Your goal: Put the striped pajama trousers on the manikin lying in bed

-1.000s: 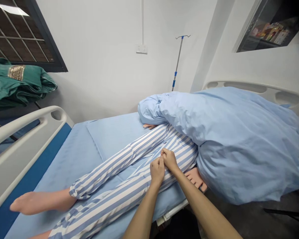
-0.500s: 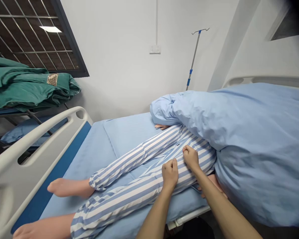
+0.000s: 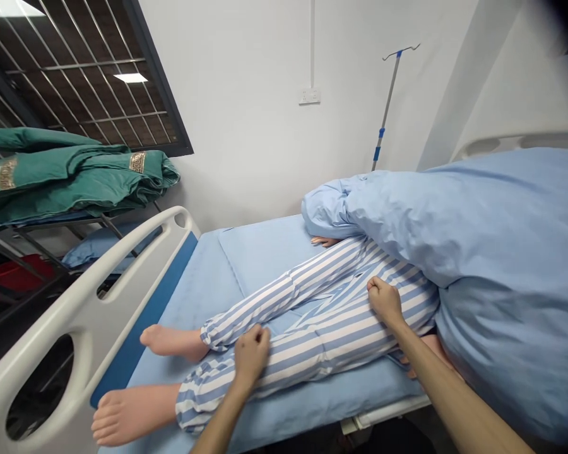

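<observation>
A figure that looks like a care manikin lies on the bed in blue-and-white striped trousers (image 3: pixel 312 309), its bare feet (image 3: pixel 137 413) towards the footboard. My left hand (image 3: pixel 252 356) is a loose fist at the near lower leg, close to the cuff. Over the near upper thigh, my right hand (image 3: pixel 385 299) is also closed in a fist. No object shows in either hand; whether they touch the cloth I cannot tell. A blue quilt (image 3: pixel 454 221), folded back, covers the upper body, and the manikin's fingers (image 3: pixel 324 241) peek out at its far edge.
The pale footboard (image 3: pixel 88 328) rises at the left, beside the blue sheet (image 3: pixel 255 252). Green folded covers (image 3: pixel 99 180) lie on a rack below the barred window (image 3: pixel 89 69). An IV pole (image 3: pixel 385 113) stands behind the bed by the wall.
My left hand has moved left along the near leg, from the thigh towards the cuff. My right hand stays over the upper thigh. The view has shifted left.
</observation>
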`<state>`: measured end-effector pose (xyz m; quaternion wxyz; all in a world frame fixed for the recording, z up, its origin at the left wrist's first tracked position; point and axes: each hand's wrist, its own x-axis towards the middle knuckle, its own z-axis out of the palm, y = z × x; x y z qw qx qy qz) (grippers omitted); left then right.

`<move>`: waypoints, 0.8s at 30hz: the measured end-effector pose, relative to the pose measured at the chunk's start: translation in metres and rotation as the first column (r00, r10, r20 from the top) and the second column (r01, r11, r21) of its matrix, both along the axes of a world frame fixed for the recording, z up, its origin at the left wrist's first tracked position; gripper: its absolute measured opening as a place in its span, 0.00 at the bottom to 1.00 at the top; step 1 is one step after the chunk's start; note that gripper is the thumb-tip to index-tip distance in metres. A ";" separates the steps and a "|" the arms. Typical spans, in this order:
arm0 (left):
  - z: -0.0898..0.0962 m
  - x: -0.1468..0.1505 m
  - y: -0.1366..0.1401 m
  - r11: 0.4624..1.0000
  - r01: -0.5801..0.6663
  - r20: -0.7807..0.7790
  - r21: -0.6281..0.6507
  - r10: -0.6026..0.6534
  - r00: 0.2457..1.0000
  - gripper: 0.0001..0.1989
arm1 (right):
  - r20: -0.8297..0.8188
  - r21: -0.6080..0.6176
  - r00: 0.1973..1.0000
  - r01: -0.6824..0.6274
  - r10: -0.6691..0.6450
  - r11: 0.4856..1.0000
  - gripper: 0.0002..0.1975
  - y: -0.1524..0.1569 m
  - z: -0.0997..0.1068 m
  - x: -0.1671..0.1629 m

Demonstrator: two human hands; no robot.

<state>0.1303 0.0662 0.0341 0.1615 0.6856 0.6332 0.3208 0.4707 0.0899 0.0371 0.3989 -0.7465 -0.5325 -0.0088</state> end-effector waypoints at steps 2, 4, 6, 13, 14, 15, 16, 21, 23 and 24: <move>-0.003 -0.043 -0.003 0.998 -0.055 -0.066 -0.028 0.053 0.996 0.13 | 0.005 -0.015 1.000 0.011 -0.011 1.000 0.08 0.001 -0.001 0.000; -0.006 -0.069 -0.007 0.995 -0.077 -0.080 -0.056 0.072 0.994 0.13 | 0.022 -0.039 0.999 0.030 -0.029 0.999 0.08 0.002 -0.002 0.000; -0.008 -0.078 -0.011 0.994 -0.090 -0.071 -0.069 0.085 0.994 0.12 | 0.054 -0.075 0.997 0.051 -0.047 0.996 0.07 0.004 -0.001 -0.001; -0.008 -0.075 -0.016 0.991 -0.100 -0.067 -0.089 0.094 0.993 0.10 | 0.115 -0.192 0.992 0.082 -0.060 0.978 0.07 0.003 0.005 -0.022; -0.008 -0.076 -0.017 0.991 -0.104 -0.060 -0.088 0.099 0.993 0.10 | 0.097 -0.192 0.995 0.052 -0.034 0.980 0.07 0.002 0.004 -0.034; -0.007 -0.078 -0.017 0.991 -0.106 -0.051 -0.087 0.102 0.993 0.09 | 0.072 -0.187 0.997 -0.003 0.016 0.982 0.07 0.000 0.002 -0.048; -0.007 -0.079 -0.018 0.990 -0.108 -0.043 -0.087 0.104 0.994 0.09 | 0.041 -0.179 0.995 -0.080 0.089 0.980 0.07 -0.002 -0.001 -0.067; -0.007 -0.082 -0.021 0.986 -0.140 0.003 -0.094 0.141 0.990 0.08 | -0.103 -0.092 0.867 -0.496 0.487 0.863 0.08 -0.016 -0.014 -0.199; -0.008 -0.084 -0.023 0.986 -0.138 0.026 -0.090 0.141 0.990 0.08 | -0.127 -0.085 0.809 -0.586 0.574 0.806 0.09 -0.022 -0.017 -0.252; -0.008 -0.084 -0.024 0.988 -0.129 0.040 -0.085 0.133 0.990 0.08 | -0.124 -0.100 0.792 -0.610 0.598 0.786 0.09 -0.025 -0.018 -0.273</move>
